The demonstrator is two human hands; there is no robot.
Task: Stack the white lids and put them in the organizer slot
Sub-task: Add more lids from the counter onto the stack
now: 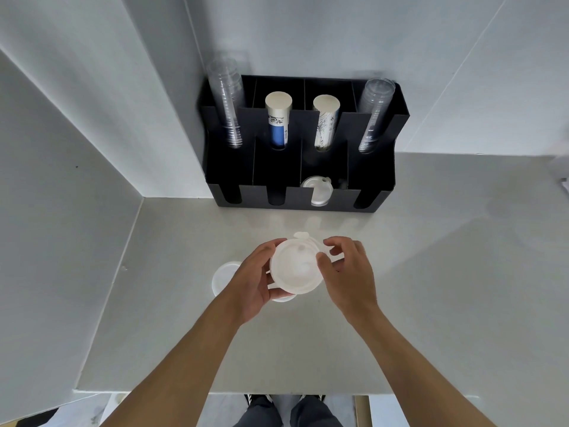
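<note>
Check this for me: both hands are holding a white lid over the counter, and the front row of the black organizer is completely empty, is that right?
Not quite. The head view shows both the left hand and right hand on the white lid, but the black organizer already holds lids in one front slot.

Both my forearms are bare from the bottom edge of the view up to the wrists: no sleeves, no watch, no bands. My left hand (252, 282) and my right hand (348, 272) are bare too, without gloves, and I can make out no rings on my fingers (334, 243). Down below I wear dark grey trousers (288, 411). My shoes (257, 398) are dark with pale stripes across the top; only their front parts show.
</note>
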